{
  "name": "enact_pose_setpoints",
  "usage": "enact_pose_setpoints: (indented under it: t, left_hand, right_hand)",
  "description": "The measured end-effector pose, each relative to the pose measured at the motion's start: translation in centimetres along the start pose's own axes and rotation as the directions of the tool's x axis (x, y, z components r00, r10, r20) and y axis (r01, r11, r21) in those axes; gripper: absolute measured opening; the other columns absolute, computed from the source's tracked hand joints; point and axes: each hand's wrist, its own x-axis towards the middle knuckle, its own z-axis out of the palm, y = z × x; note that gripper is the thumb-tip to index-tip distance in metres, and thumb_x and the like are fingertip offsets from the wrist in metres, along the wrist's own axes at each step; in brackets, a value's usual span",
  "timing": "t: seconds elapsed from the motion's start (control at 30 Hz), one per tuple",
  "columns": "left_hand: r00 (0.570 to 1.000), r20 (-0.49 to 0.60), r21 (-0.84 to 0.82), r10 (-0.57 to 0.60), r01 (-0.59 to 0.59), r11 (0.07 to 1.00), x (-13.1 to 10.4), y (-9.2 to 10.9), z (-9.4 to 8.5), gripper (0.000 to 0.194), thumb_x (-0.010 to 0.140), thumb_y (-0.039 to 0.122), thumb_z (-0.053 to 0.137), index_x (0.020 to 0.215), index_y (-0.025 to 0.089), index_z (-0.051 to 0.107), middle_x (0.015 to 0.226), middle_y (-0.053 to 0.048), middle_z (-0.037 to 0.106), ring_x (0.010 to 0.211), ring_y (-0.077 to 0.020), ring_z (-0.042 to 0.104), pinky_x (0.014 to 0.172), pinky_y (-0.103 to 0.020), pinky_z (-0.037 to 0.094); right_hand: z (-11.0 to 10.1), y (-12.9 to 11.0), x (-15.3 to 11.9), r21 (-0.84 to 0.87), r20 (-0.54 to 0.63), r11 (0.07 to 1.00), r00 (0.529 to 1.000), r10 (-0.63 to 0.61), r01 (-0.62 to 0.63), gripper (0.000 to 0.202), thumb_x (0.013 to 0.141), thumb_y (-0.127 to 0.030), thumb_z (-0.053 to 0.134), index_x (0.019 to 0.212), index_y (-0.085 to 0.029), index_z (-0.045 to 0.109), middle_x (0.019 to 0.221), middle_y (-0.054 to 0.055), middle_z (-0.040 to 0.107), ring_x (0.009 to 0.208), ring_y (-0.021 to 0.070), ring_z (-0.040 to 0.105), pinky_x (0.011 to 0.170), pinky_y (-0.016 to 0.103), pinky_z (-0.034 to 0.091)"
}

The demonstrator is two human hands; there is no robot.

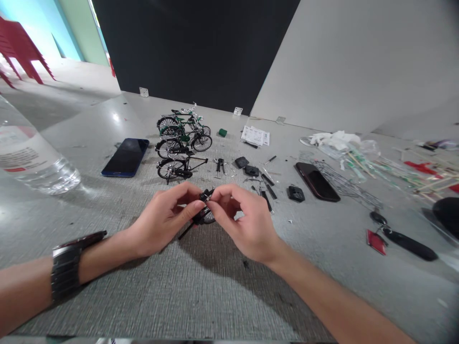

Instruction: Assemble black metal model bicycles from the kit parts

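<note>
Pinching a small black bike part [205, 206], both hands' fingers [195, 206] grip it; open mat lies nearer, model bicycles [182, 143] beyond.

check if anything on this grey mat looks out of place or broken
Nothing looks broken. The lowest black miniature bicycle lacks its front wheel, and small black parts lie scattered beside it; both hands pinch another small black wheeled piece.
</note>
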Motion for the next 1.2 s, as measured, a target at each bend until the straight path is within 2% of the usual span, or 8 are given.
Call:
enact_pose_setpoints:
  t: [0.3,0.57,0.67,0.77,0.83,0.97,1.1,1.2]
  left_hand:
    - [0.999,0.010,-0.048,-0.044,0.044,0.998,0.1,0.1,0.0,0.021,0.101,0.039,0.055,0.098,0.018,0.060,0.084,0.001,0.064,0.068,-0.0124,0.069,0.061,-0.023,0.056]
    - [1.000,0.013,-0.026,-0.005,0.005,1.000,0.0,-0.2,0.0,0.018,0.101,0.036,0.057,0.101,0.019,0.062,0.084,0.001,0.067,0.070,-0.0124,0.069,0.063,-0.021,0.057]
    - [0.998,-0.041,0.068,0.038,-0.035,0.997,-0.1,-0.3,0.0,0.017,0.101,0.035,0.058,0.103,0.020,0.065,0.086,0.000,0.070,0.074,-0.0135,0.069,0.064,-0.021,0.057]
    - [0.989,-0.113,0.149,0.097,-0.079,0.986,0.0,-0.4,0.1,0.015,0.100,0.032,0.059,0.105,0.020,0.067,0.090,-0.001,0.072,0.076,-0.0140,0.070,0.067,-0.023,0.058]
    - [0.984,-0.136,0.165,0.119,-0.096,0.982,0.1,-0.5,0.1,0.016,0.100,0.030,0.058,0.107,0.019,0.068,0.091,-0.002,0.073,0.074,-0.0145,0.071,0.067,-0.024,0.059]
    - [0.970,-0.137,0.270,0.201,-0.159,0.950,0.3,-0.5,-0.4,0.015,0.100,0.027,0.059,0.105,0.020,0.070,0.095,-0.004,0.076,0.080,-0.0167,0.072,0.070,-0.027,0.058]
    - [0.944,-0.084,0.330,0.319,-0.276,0.903,0.5,-0.3,-0.9,0.016,0.101,0.021,0.056,0.100,0.020,0.072,0.100,-0.006,0.077,0.091,-0.0193,0.072,0.079,-0.031,0.058]
    - [0.915,-0.037,0.335,0.401,-0.367,0.868,0.6,-0.1,-1.2,0.018,0.101,0.019,0.056,0.099,0.022,0.073,0.103,-0.006,0.076,0.094,-0.0190,0.072,0.083,-0.031,0.058]
  right_hand:
    - [-0.2,-0.2,0.2,-0.065,0.006,0.997,0.999,-0.050,0.050,0.004,0.095,-0.023,0.064,0.093,-0.020,0.062,0.068,-0.005,0.056,0.059,0.0080,0.052,0.057,0.022,0.046]
    - [-0.1,-0.1,0.1,-0.086,-0.023,0.992,0.996,-0.090,0.088,0.005,0.094,-0.022,0.066,0.091,-0.021,0.063,0.071,-0.004,0.058,0.059,0.0078,0.052,0.054,0.021,0.045]
    - [-0.3,0.0,0.1,-0.058,-0.049,0.995,0.995,-0.083,0.080,0.011,0.092,-0.026,0.070,0.095,-0.021,0.061,0.070,-0.006,0.054,0.053,0.0072,0.048,0.049,0.023,0.042]
    - [-1.0,-0.2,0.2,-0.070,-0.122,0.994,0.989,-0.086,0.078,0.014,0.094,-0.029,0.068,0.104,-0.022,0.060,0.066,-0.007,0.047,0.051,0.0085,0.042,0.046,0.024,0.037]
    - [-1.5,-0.4,0.5,-0.104,-0.152,0.992,0.984,-0.093,0.077,0.010,0.098,-0.028,0.062,0.106,-0.022,0.064,0.070,-0.004,0.053,0.057,0.0105,0.046,0.051,0.026,0.040]
    - [-2.8,-0.2,1.0,-0.046,-0.058,0.998,0.997,-0.042,0.039,0.016,0.100,-0.031,0.061,0.105,-0.025,0.074,0.093,0.004,0.068,0.077,0.0144,0.059,0.064,0.028,0.049]
    - [-3.8,0.4,1.3,0.135,0.095,0.986,0.991,0.090,-0.102,0.020,0.101,-0.036,0.060,0.107,-0.027,0.077,0.086,0.002,0.069,0.067,0.0115,0.058,0.058,0.025,0.047]
    - [-4.1,0.7,1.4,0.109,0.166,0.992,0.985,0.050,-0.069,0.014,0.096,-0.033,0.068,0.104,-0.027,0.079,0.091,0.002,0.071,0.071,0.0117,0.061,0.059,0.024,0.047]
